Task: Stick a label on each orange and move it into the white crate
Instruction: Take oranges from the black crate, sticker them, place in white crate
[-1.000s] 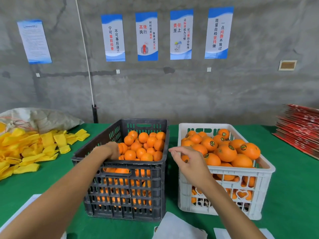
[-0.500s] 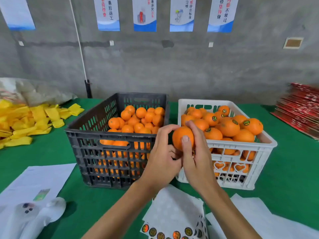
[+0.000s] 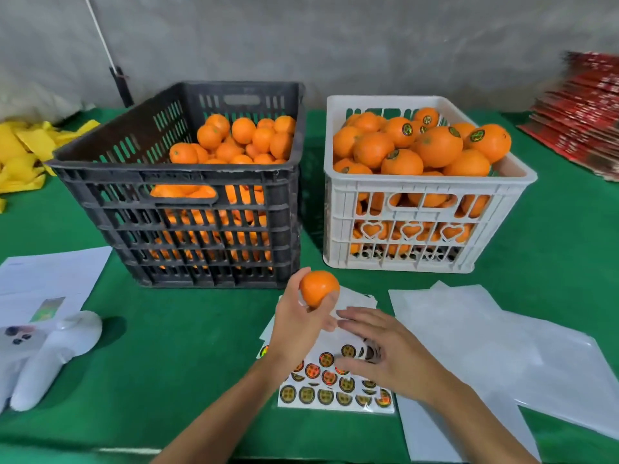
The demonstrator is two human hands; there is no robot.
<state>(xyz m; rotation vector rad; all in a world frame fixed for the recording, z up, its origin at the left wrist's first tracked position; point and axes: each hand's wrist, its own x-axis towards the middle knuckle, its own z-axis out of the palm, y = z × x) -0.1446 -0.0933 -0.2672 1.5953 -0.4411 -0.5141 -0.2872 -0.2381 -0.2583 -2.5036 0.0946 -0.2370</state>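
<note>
Green cloth (image 3: 187, 346) covers the table in front of a grey concrete wall (image 3: 335, 38). From the head camera, a black crate (image 3: 181, 182) stands at the middle left with unlabelled oranges heaped toward its far right corner, and just beside it on the right a white crate (image 3: 432, 229) is piled above its rim with oranges, several showing round dark stickers.

Near the camera, the left hand (image 3: 298, 324) grips a single orange (image 3: 319, 288) in its curled fingers and thumb, holding it up in front of the gap between the two crates, above the near table; no label shows on the side facing the camera. The right hand (image 3: 385, 349) is spread flat, fingers straight, over a sticker sheet (image 3: 335, 390) that lies on the cloth under both wrists (whether the fingertips actually touch the sheet cannot be told, as the hand is slightly blurred).

To the right of the sheet lie blank white backing sheets (image 3: 485, 349). At the near left rest a white handheld device (image 3: 50, 360) and a printed paper (image 3: 50, 279). Yellow packets (image 3: 23, 152) are heaped at the far left, and a red stack (image 3: 582, 118) of flat cartons sits at the far right.
</note>
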